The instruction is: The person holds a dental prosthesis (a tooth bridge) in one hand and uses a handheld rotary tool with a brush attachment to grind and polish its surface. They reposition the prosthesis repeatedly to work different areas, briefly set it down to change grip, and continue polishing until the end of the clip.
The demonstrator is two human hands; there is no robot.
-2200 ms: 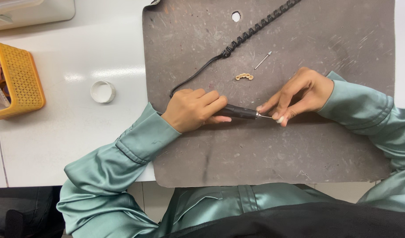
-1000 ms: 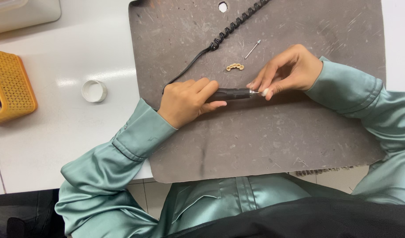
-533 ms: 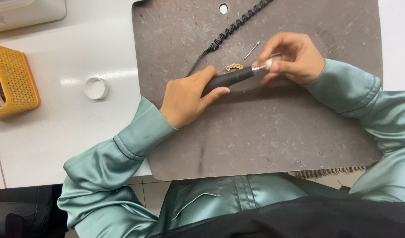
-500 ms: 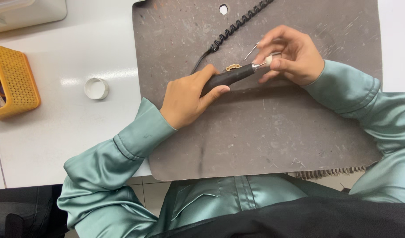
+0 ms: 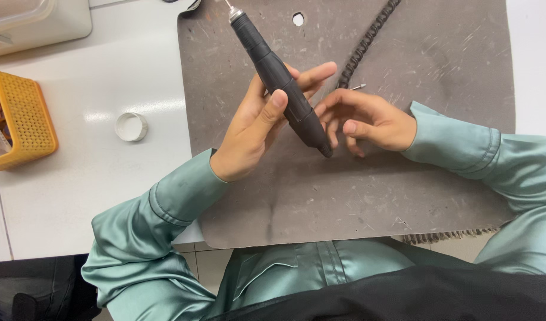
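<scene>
My left hand (image 5: 255, 128) clasps the stiff, light rotary handpiece (image 5: 279, 80) mid-barrel; my right hand (image 5: 368, 122) rests half-curled, holding nothing I can see.

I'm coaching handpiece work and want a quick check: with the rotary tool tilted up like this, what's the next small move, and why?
Probably tilt the black rotary handpiece back down toward the grey mat. The left hand holds it with the bit end raised toward the mat's far edge, away from the right hand, whose fingertips rest on the mat by the small metal pin.
</scene>
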